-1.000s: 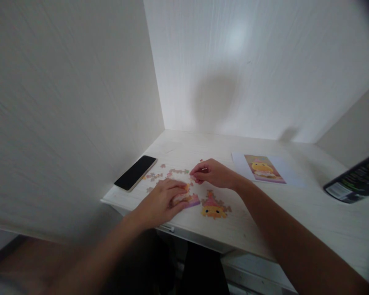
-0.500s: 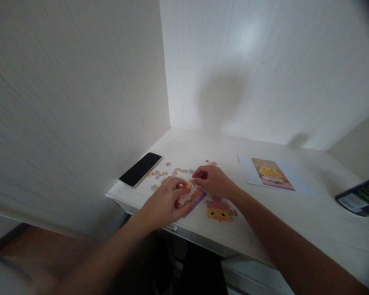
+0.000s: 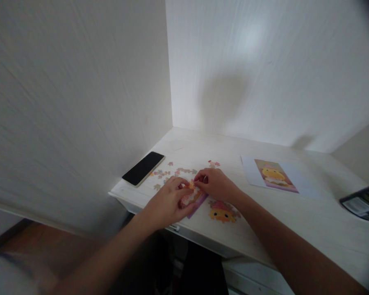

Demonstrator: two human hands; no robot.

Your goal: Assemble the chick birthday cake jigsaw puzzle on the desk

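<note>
Evidently both hands meet over one joined patch of jigsaw [image 3: 194, 199], which lies flat near the front edge of the surface [image 3: 295, 217], toward its left corner. The left hand [image 3: 167, 204] rests on the patch with fingers [image 3: 184, 191] spread and pressed down, probably to pin it so it cannot slide. The right hand [image 3: 217, 185] has its fingertips pinched together at the patch's far edge, seemingly on a small piece (too small and blurred to be sure). Loose pieces [image 3: 172, 172] lie scattered just beyond the hands, within easy reach. A second joined patch showing a yellow duck face [image 3: 222, 213] sits just right of the first, by the right wrist. Near the left edge lies a dark phone [image 3: 143, 168]; a reference picture [image 3: 275, 175] lies face up to the right, where it can be consulted.
</note>
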